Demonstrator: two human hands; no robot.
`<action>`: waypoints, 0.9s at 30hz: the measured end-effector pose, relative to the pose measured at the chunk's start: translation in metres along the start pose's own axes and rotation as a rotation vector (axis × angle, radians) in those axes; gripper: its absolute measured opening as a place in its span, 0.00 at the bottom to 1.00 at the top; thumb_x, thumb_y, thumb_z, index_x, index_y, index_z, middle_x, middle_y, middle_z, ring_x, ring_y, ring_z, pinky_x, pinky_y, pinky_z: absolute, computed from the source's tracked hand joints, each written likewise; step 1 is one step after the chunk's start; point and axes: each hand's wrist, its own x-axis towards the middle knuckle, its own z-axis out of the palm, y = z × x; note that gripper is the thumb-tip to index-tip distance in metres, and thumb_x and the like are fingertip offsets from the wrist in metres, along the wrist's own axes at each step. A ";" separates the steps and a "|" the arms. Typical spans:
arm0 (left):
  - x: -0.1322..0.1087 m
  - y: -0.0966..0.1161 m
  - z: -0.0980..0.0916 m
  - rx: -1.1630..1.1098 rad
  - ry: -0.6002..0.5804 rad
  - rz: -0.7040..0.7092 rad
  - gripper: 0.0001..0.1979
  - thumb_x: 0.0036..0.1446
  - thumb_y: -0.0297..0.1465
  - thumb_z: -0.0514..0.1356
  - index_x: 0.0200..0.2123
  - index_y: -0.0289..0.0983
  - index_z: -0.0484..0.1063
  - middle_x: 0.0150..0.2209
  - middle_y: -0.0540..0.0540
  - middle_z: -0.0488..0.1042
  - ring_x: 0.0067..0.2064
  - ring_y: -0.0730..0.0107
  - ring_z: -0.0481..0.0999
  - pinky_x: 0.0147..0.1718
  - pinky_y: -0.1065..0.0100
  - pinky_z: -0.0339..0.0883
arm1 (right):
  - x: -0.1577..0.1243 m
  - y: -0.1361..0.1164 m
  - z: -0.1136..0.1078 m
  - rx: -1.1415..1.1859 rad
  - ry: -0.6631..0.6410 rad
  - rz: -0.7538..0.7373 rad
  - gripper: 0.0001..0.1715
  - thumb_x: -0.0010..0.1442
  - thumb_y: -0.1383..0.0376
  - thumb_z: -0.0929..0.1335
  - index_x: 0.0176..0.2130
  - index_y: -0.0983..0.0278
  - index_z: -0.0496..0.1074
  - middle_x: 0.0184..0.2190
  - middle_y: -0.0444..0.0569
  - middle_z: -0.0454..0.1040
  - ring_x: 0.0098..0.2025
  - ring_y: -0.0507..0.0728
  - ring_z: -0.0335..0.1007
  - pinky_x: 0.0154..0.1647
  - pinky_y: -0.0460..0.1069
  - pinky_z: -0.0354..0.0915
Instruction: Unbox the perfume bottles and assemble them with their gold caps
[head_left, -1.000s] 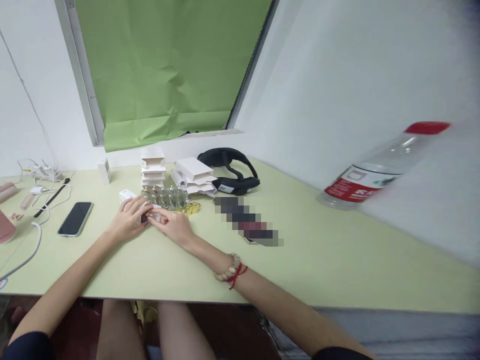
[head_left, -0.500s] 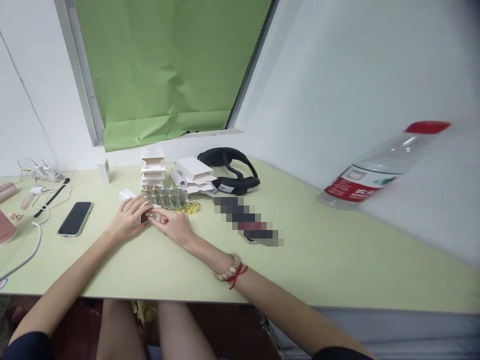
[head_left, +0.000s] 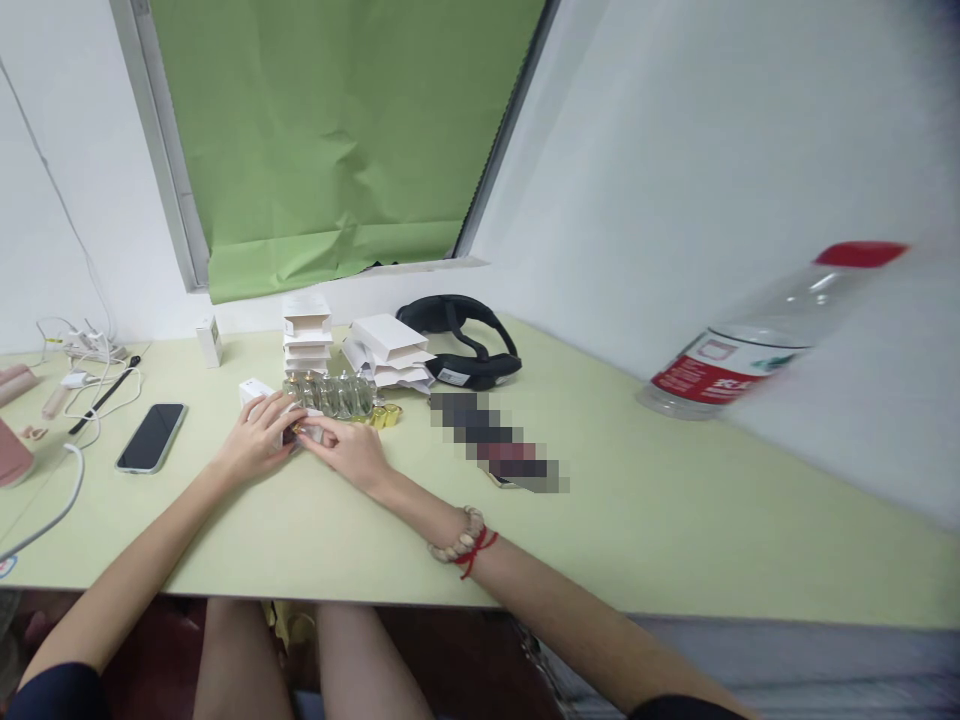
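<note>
My left hand and my right hand meet low over the table, fingers bent around a small glass bottle with a gold-coloured neck. Most of it is hidden by my fingers. The fingertips of both hands press together near the neck. Just behind my hands stands a row of clear glass bottles with metal tops. Yellow-gold caps lie to the right of that row. A white box shows behind my left fingers.
Stacked white cartons and a pile of white boxes stand behind. A black headset lies near the wall. At left are a phone and white cables. A large plastic bottle stands at right; a pixelated item lies mid-table.
</note>
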 end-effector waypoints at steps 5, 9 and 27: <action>0.000 0.000 0.001 0.004 0.002 -0.010 0.21 0.64 0.35 0.55 0.59 0.39 0.64 0.61 0.40 0.67 0.66 0.58 0.61 0.64 0.54 0.53 | 0.001 -0.001 0.000 -0.001 -0.018 0.023 0.12 0.59 0.58 0.70 0.42 0.58 0.80 0.16 0.39 0.71 0.22 0.50 0.68 0.27 0.44 0.56; -0.001 0.000 0.001 0.003 0.011 -0.001 0.22 0.64 0.35 0.55 0.60 0.38 0.64 0.61 0.40 0.67 0.66 0.58 0.61 0.64 0.54 0.53 | 0.001 0.000 0.000 0.002 -0.010 0.007 0.12 0.59 0.58 0.70 0.42 0.58 0.80 0.15 0.39 0.71 0.21 0.50 0.67 0.27 0.44 0.57; 0.000 0.000 0.008 0.007 0.011 -0.021 0.23 0.62 0.34 0.56 0.60 0.40 0.64 0.62 0.40 0.67 0.67 0.57 0.59 0.64 0.53 0.53 | 0.001 -0.007 -0.001 0.101 -0.024 0.060 0.14 0.59 0.55 0.70 0.41 0.60 0.78 0.17 0.40 0.74 0.23 0.52 0.73 0.30 0.44 0.63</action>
